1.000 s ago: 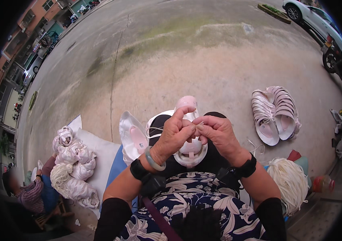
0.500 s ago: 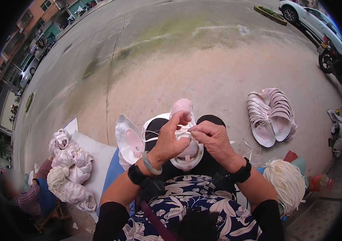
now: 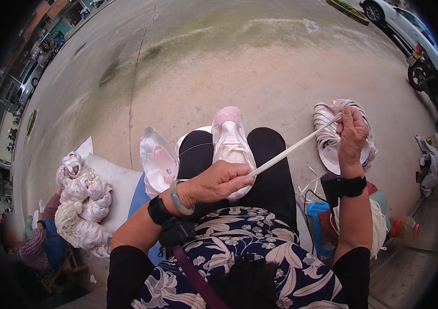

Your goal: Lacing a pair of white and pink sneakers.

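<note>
Left hand (image 3: 222, 181) and right hand (image 3: 351, 129) pinch a taut white shoelace (image 3: 296, 146); the pink-and-white sneaker (image 3: 232, 144) lies beyond the nearer left, toe toward the lap's (image 3: 267, 145) far edge.

Daylit, cracked, green-stained concrete ground (image 3: 203, 72) with an orange-walled building (image 3: 37, 18) at upper left

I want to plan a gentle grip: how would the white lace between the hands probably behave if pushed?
The white lace is probably floppy: it runs straight between left hand and right hand, but pale strands nearby curl loosely. Looking slender, it is likely light.
</note>
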The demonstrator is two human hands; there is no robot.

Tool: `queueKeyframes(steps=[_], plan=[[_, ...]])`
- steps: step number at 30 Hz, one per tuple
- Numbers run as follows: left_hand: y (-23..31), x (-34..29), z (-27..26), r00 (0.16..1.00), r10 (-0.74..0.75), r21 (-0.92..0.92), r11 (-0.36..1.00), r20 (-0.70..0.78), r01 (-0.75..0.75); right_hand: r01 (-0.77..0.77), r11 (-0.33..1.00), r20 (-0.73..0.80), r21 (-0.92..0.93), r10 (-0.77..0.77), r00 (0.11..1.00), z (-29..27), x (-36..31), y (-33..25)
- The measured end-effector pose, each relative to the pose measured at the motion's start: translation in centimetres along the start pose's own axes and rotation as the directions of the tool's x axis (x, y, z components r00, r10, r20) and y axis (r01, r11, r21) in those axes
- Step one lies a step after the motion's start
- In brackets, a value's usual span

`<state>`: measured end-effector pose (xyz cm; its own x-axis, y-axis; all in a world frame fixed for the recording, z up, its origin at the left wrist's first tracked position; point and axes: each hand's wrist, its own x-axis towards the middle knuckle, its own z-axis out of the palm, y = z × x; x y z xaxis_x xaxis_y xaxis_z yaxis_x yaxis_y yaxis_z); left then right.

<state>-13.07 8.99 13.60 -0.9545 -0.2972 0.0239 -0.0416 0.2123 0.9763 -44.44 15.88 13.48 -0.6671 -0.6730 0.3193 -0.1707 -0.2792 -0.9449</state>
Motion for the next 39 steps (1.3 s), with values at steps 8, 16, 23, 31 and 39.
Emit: queueKeyframes(steps=[8,16,23,31,39], plan=[[-1.3,-1.0,1.1,0.978,0.014,0.083,0.996,0.209,-0.032,-0.277,0.762,0.057,-0.585,0.379,0.924,-6.3,-0.1,11.1],[1.9,-0.2,0.7,0.989,0.139,-0.017,0.99,0.051,-0.138,-0.029,0.806,0.529,-0.591,0.414,0.741,6.7,-5.8,9.3],[1.1,-0.7,0.2,0.967,0.176,0.125,0.972,0.185,-0.201,0.236,0.758,0.719,-0.608,0.398,0.57,11.0,-8.2,6.5],[0.5,-1.6,-0.2,0.935,0.298,0.165,0.929,0.195,-0.331,0.021,0.944,0.938,-0.33,0.325,0.123,12.6,-9.0,2.5],[-0.3,-2.0,1.2,0.927,0.31,0.239,0.903,0.213,-0.357,0.642,0.61,0.83,-0.465,0.049,0.555,15.5,-7.2,4.9]])
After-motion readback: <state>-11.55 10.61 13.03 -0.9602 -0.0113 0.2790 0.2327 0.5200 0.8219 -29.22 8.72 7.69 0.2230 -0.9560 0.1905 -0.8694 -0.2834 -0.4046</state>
